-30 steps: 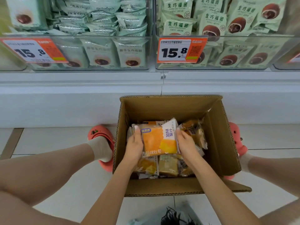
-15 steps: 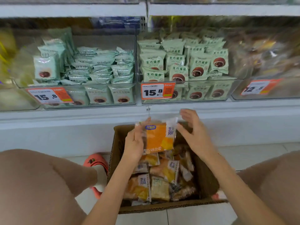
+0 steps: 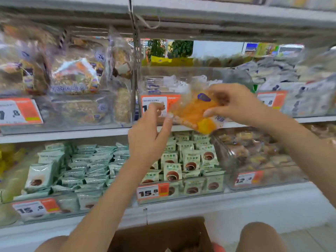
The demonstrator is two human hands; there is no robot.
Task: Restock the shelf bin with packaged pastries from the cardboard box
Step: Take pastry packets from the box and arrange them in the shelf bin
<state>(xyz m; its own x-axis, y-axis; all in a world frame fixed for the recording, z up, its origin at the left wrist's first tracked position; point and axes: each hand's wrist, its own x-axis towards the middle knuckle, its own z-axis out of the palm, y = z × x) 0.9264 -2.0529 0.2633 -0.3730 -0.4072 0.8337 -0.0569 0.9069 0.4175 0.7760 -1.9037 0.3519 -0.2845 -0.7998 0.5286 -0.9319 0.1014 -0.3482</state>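
Observation:
An orange pastry packet (image 3: 194,113) is held up, tilted, in front of a clear shelf bin (image 3: 181,71) on the upper shelf. My right hand (image 3: 234,104) grips its right side, thumb underneath and fingers on top. At the packet's left corner is my left hand (image 3: 147,135), pinching it with the thumb against curled fingers. The bin holds a few pale packets at the back, blurred. The open cardboard box (image 3: 160,235) shows at the bottom edge between my knees; its contents are mostly out of view.
An orange price tag (image 3: 154,104) hangs on the bin's front. Bins of nut bars (image 3: 76,82) sit left, white packets (image 3: 291,84) right. Below are bins of green packets (image 3: 87,166) and brown pastries (image 3: 258,153). A shelf board (image 3: 218,20) runs close overhead.
The packet has gone from inside the box up to the upper shelf bin. My right hand, open beside it half a second ago, now grips it. My view has tilted upward.

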